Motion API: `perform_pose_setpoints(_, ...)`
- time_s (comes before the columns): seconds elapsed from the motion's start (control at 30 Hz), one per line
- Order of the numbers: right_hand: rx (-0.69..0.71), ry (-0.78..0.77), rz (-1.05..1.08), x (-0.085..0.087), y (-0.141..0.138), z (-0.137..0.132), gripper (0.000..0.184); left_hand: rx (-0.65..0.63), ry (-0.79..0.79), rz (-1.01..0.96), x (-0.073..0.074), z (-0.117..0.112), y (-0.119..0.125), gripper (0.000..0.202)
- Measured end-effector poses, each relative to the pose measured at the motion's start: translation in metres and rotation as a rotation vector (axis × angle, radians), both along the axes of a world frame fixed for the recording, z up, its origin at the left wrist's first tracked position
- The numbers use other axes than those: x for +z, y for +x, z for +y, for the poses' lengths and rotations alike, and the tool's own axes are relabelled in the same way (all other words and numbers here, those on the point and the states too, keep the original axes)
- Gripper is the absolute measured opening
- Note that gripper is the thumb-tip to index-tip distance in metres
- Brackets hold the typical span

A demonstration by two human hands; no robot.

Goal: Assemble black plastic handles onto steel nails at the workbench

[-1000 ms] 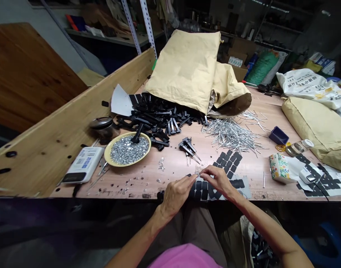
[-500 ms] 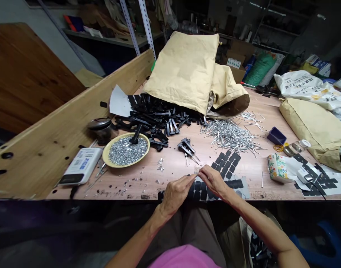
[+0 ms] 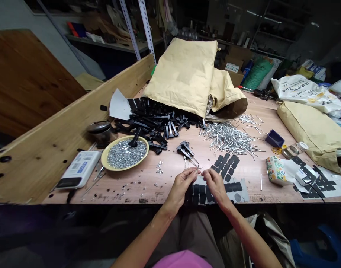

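My left hand [image 3: 183, 185] and my right hand [image 3: 215, 184] sit at the table's near edge, above a sheet of black rubber pads [image 3: 215, 190]. The left fingertips pinch a tiny silvery piece [image 3: 197, 168]. My right fingertips are pinched together a little to its right, and anything in them is too small to tell. Just beyond the hands lies a small bunch of black pieces with metal pins [image 3: 185, 150]. Loose silver nails [image 3: 228, 137] are heaped to the right of that bunch.
A yellow plate of small silver studs [image 3: 125, 153] and a heap of black plastic parts [image 3: 156, 123] lie on the left, below a tan paper sack [image 3: 181, 78]. A white device [image 3: 79, 169] rests at the left. Another sack [image 3: 306, 130] and a floral tin [image 3: 276, 170] are on the right.
My hands have moved slightly apart, and the right hand has pulled back from the left fingertips. The whole view has shifted as my head moved.
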State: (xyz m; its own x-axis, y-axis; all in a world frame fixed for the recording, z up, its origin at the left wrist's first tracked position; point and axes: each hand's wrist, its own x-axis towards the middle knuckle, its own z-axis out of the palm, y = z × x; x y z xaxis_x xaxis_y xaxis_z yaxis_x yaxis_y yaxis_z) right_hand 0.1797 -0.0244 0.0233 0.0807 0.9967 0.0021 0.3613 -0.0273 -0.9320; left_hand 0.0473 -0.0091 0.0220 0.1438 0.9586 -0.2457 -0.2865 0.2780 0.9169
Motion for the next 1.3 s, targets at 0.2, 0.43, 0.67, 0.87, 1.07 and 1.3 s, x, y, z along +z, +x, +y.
perform_pose_setpoints(0.2, -0.022, -0.127, 0.418, -0.018, -0.013, -0.015, 0.04, 0.124, -0.106, -0.14, -0.007, 0.005, 0.027, 0.039)
perform_pose_setpoints(0.43, -0.115, -0.31, 0.679, -0.004, 0.0, -0.017, 0.04, 0.164, -0.01, -0.104, -0.013, 0.004, 0.047, 0.033)
perform_pose_setpoints(0.67, -0.157, -0.038, -0.091, -0.009, 0.044, -0.018, 0.016, 0.062, -0.13, -0.1, -0.024, 0.006, 0.056, 0.032)
perform_pose_setpoints(0.87, -0.329, 0.14, -0.827, -0.028, 0.109, 0.011, 0.018, -0.081, -0.303, -0.08, -0.029, 0.001, 0.051, 0.035)
perform_pose_setpoints(1.07, -0.174, -0.006, -1.268, -0.048, 0.134, 0.031, 0.019, 0.008, -0.266, 0.03, -0.029, -0.004, 0.034, 0.048)
perform_pose_setpoints(1.3, -0.132, 0.004, -1.356, -0.056, 0.143, 0.04, 0.018, 0.201, -0.099, 0.257, -0.035, -0.007, 0.012, 0.055)
